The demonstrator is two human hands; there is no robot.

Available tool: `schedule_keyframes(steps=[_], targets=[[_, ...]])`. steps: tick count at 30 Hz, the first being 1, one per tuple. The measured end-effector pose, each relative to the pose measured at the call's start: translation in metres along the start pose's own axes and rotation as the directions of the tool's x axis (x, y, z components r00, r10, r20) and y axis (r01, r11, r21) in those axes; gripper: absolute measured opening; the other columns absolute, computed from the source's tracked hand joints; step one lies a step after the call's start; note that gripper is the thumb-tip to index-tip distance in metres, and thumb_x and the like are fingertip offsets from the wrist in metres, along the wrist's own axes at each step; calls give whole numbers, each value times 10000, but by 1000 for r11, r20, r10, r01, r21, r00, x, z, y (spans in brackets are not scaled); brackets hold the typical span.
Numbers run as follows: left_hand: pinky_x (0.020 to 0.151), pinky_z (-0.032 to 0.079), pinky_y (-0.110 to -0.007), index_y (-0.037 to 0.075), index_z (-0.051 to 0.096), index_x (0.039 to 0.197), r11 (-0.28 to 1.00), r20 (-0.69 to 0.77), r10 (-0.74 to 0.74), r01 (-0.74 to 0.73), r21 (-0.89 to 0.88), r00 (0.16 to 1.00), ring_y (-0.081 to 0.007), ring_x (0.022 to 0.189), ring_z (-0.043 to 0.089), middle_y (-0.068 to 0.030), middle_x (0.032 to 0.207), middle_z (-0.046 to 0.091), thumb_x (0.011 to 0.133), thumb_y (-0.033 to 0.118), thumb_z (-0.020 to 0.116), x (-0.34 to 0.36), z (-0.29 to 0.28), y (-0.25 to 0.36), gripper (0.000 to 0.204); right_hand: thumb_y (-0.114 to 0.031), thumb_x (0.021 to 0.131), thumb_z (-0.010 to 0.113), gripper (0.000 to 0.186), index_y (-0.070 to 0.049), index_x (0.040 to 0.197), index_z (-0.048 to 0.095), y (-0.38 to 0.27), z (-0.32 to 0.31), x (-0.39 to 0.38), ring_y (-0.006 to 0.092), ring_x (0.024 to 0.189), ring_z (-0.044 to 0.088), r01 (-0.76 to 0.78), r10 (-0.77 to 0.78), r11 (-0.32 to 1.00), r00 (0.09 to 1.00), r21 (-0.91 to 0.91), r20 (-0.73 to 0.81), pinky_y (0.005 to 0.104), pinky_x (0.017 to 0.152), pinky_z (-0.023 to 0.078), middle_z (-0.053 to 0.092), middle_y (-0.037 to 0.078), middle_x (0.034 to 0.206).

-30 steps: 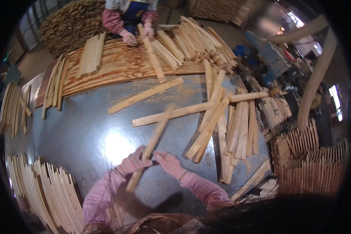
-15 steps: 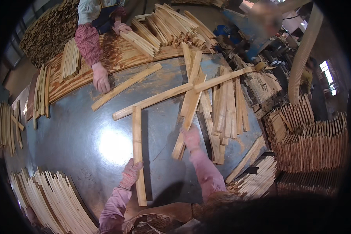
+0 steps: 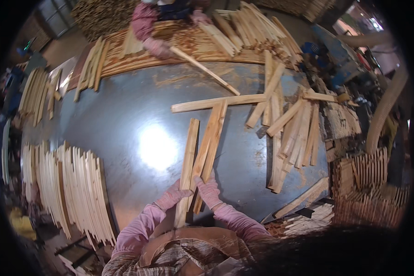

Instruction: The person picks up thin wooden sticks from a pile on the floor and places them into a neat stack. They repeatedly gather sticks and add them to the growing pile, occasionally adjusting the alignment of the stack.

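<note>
Wearing a pink glove, my left hand point(image 3: 171, 196) grips the lower part of a pale wooden strip point(image 3: 187, 158) that points away from me. Beside it, my right hand point(image 3: 208, 191), gloved too, is closed around the lower part of two wooden strips point(image 3: 208, 147) lying against each other. Their far ends reach a strip lying crosswise point(image 3: 202, 105) on the grey metal tabletop point(image 3: 124, 110). A narrow gap shows between the left strip and the right pair.
Across the table a co-worker's gloved hand point(image 3: 158, 47) holds the end of a slanting strip point(image 3: 207, 71). Loose strips point(image 3: 299, 133) overlap at the right. Long strips point(image 3: 78, 184) are stacked at the left, and another pile point(image 3: 257, 30) rests on the far board point(image 3: 179, 41).
My right hand has drawn strips leftward from the loose group, close to my left hand. The co-worker has taken hold of the slanting strip. The whole view has shifted.
</note>
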State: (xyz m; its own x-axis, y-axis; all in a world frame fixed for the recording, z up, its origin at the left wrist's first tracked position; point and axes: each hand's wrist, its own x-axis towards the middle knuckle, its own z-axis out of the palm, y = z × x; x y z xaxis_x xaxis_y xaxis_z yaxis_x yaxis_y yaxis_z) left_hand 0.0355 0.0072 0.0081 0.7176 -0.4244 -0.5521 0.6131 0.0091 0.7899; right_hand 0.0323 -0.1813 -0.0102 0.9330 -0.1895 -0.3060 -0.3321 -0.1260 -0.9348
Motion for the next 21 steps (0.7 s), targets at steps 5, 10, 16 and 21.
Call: schedule_keyframes(steps=[5,10,16,21], targets=[[971,532,-392,18,481,1474,951,-387,8,112,287,922,-243,1132,637,-138,1275,659,831,256,879,-55,-19,2,793,-513,1026,598,477,-76,1214,560,17,12,-6,193,618,608,-467,352,688,884,556,307,350,588,522,648,77,819],[1091,432,-501,78,467,1482,462,-687,241,541,703,686,-342,1218,598,-171,1285,628,835,325,802,-159,-58,-35,769,-435,1017,597,407,-62,1171,644,-3,4,-15,200,603,588,-493,320,674,866,550,384,362,581,504,656,90,857],[1282,67,-591,84,416,1515,413,-803,296,689,595,517,-363,1491,333,-168,1525,455,856,473,730,-223,-72,-169,827,-373,981,669,463,-23,1285,664,49,22,-26,208,957,666,-255,297,953,900,-166,318,362,851,521,703,114,1041],[1262,125,-621,82,490,1467,488,-930,337,817,307,148,-422,1476,352,-208,1558,434,884,294,736,-271,-111,-141,667,-343,1002,661,404,-55,1281,613,52,30,-42,161,894,630,-216,207,976,909,-15,361,339,788,531,662,65,1022]])
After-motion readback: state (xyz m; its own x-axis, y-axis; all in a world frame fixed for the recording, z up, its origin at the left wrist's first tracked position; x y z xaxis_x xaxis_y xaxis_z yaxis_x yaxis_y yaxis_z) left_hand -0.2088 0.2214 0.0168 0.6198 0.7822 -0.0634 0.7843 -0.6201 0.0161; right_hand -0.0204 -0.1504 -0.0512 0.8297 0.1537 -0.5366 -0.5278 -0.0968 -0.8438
